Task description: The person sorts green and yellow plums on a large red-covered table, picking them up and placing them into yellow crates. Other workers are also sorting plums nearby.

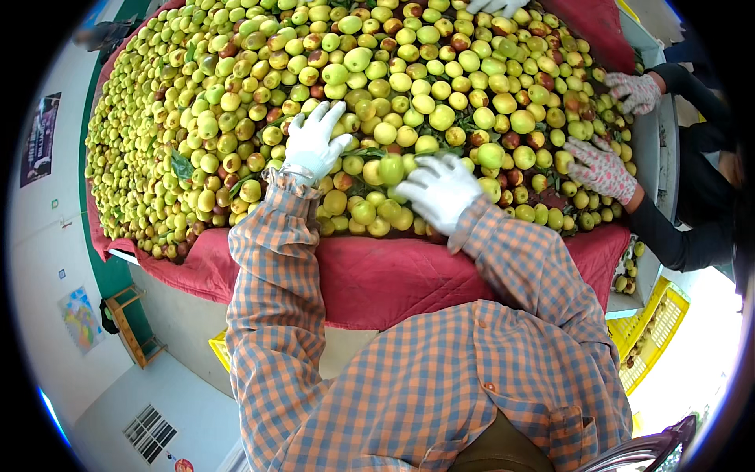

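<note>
A broad heap of yellow-green jujubes (385,133), some with brown-red patches, covers a table draped with a red quilted cloth (389,277). My left hand (315,144), in a white glove, lies palm down on the heap with its fingers spread. To its right, near the front edge, my white-gloved right hand (442,192) is blurred and reaches over the fruit, fingers apart. A blurred green jujube (391,169) sits just beyond its fingertips. The undersides of both hands are hidden. Green leaves (181,165) lie among the fruit.
At the right, another person's flowered gloves (601,171) touch the heap beside a grey metal trough (666,153). Another white glove (498,6) shows at the far edge. Yellow plastic crates (655,336) stand below right. A wooden stool (133,327) is at the lower left.
</note>
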